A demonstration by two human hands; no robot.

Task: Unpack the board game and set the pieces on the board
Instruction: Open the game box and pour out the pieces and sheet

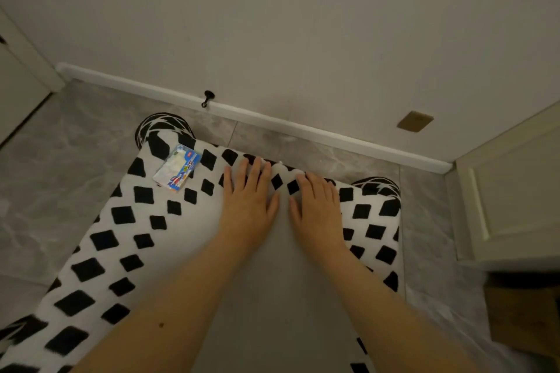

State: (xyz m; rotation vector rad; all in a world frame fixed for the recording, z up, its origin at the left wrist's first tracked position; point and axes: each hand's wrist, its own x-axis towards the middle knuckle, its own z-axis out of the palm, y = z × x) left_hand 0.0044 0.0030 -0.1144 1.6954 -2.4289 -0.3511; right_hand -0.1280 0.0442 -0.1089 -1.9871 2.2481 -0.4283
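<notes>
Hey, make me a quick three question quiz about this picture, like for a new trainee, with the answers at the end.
1. True or false: the small game packet is held in the left hand.
2. What do both hands rest on? A) the floor tiles B) the black-and-white rug C) a table
3. On which side of the right hand does the packet lie?

Key: 1 false, it lies on the rug, untouched. 2 B. 3 The person's left, beyond the left hand.

B&w diamond-pattern rug (127, 239) lay on grey marble floor (60, 142); white baseboard (272, 118) w/ black doorstop (208, 97); cream cabinet (515, 191) at right.
</notes>
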